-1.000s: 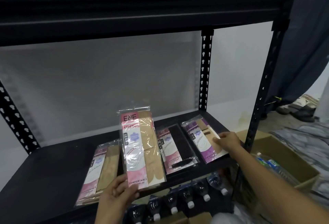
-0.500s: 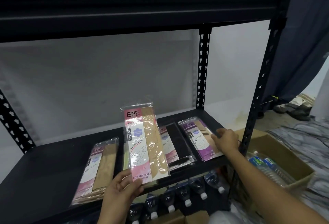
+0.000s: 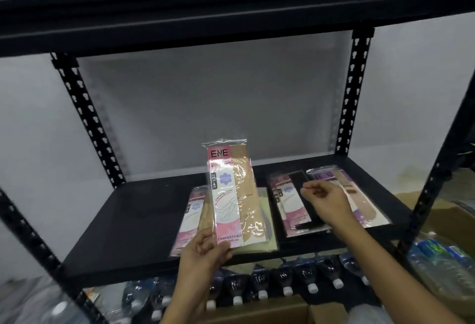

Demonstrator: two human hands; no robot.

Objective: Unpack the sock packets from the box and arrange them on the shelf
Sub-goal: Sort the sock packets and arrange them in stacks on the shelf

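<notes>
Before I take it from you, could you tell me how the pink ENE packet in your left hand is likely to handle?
Probably fairly stiff: the ENE packet stands straight though the left hand grips only its bottom end. Likely slippery, since its clear film glints. It looks thin and flat, so probably light and unlikely to roll.
</notes>
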